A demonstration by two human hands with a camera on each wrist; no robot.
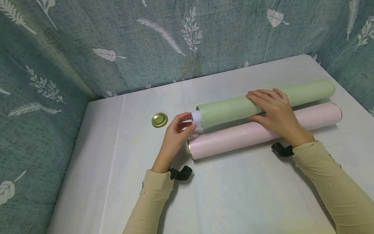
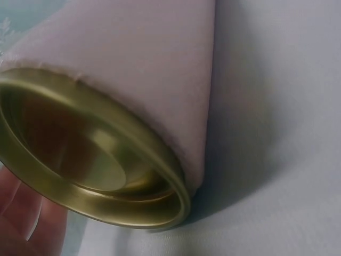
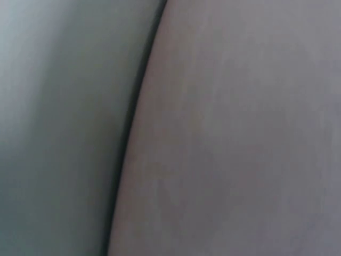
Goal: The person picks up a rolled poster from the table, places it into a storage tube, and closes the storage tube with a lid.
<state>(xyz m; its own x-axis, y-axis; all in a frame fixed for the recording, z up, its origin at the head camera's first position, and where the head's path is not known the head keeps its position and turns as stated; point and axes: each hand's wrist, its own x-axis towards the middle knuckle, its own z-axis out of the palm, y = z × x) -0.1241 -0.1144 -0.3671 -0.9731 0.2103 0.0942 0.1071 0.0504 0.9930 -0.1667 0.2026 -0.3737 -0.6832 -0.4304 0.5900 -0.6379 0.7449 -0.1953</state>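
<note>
A long green cardboard tube lies across the table, its near-left end uncapped. From that end sticks a short length of rolled white paper. My left hand holds the roll's protruding edge between thumb and fingers. Farther right, my right hand grips the green tube about its middle, fingers over the top and thumb on the near side. A pink tube lies alongside, in front of the green one. Its gold metal end cap fills much of the left wrist view, where some left fingers show behind it.
A loose round gold lid rests on the white-covered table, left of the tubes. Leaf-patterned green cloth hangs behind the table and at both sides. The pink tube lies close under the right wrist.
</note>
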